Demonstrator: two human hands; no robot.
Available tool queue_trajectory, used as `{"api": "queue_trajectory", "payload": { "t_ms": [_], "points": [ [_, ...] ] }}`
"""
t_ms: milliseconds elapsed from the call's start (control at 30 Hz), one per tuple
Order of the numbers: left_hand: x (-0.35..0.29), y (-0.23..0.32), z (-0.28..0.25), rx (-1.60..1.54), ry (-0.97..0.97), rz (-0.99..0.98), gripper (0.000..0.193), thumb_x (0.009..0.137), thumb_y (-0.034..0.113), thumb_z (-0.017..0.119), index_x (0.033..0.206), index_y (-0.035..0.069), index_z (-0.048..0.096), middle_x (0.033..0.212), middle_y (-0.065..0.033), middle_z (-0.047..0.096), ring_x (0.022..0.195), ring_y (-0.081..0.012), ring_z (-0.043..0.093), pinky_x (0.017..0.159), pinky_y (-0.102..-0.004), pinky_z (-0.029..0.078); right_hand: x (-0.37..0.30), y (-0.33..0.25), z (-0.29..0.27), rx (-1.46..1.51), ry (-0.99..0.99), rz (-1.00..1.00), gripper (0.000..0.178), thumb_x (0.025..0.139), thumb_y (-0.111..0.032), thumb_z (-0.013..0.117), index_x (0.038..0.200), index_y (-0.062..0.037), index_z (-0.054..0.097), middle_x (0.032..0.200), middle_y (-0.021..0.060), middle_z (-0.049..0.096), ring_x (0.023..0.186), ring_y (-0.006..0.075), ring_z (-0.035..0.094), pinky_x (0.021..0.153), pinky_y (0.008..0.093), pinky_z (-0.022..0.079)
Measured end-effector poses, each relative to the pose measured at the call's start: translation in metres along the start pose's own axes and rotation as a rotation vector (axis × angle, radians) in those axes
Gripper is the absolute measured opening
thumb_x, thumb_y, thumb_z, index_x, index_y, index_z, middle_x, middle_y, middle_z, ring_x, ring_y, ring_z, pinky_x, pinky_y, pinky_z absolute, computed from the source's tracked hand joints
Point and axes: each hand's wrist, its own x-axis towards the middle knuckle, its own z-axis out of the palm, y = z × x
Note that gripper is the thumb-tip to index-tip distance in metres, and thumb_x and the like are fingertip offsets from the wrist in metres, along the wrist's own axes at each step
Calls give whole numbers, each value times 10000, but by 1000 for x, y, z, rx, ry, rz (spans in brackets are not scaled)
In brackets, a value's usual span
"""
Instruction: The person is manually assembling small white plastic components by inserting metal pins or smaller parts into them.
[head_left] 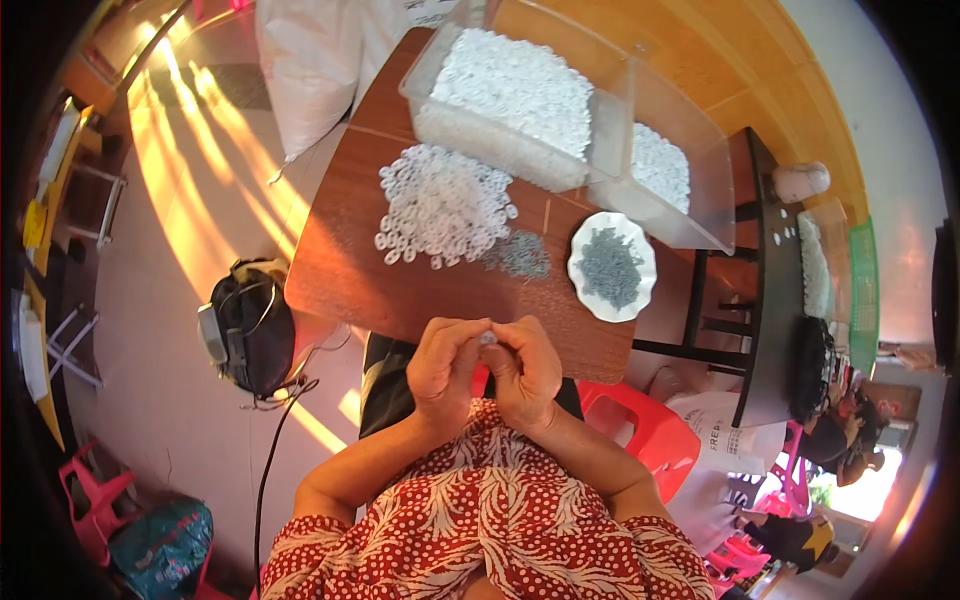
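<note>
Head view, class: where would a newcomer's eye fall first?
Probably the clear bin of white pieces on the far side of the brown table, and the whitish pile before it. Right of that pile sits a white dish of grey bits. By the near edge, the left hand and right hand meet at a small whitish piece.

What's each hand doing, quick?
Left hand: closed, fingertips pinching a small whitish piece.
Right hand: closed, fingertips on that same piece.
</note>
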Motion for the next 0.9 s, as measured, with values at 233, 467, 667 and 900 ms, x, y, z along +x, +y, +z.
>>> {"api": "queue_trajectory", "payload": {
  "t_ms": [233,467,667,900],
  "points": [
    [4,-5,-10,-277,-60,-320,291,920,76,475,1202,7,462,900,-52,559,684,-68,480,637,-191,428,41,1,-51,-132,96,111,114,775,-13,663,885,-7,635,721,17,549,601,71,461,532,199,368],
    [10,-20,-39,-246,-83,-397,248,901,25,483,1149,7,498,837,-50,559,648,-57,465,587,-180,408,134,60,-153,-431,358,181,221,783,-28,612,1000,17,614,805,42,627,717,86,556,632,251,455],
    [19,-29,-50,-193,-23,-409,194,899,34,505,1087,8,547,784,-52,554,623,-67,476,549,-185,401,137,89,-198,-839,201,104,235,786,-45,604,1021,-49,613,791,129,621,681,212,588,639,313,461],
    [47,-36,-58,-218,146,-350,212,902,76,527,1095,-9,551,784,-47,549,647,-76,476,553,-181,389,-41,38,-177,-979,-78,-12,248,638,30,528,870,-18,602,786,137,579,714,305,536,584,385,457]
  ]
}}
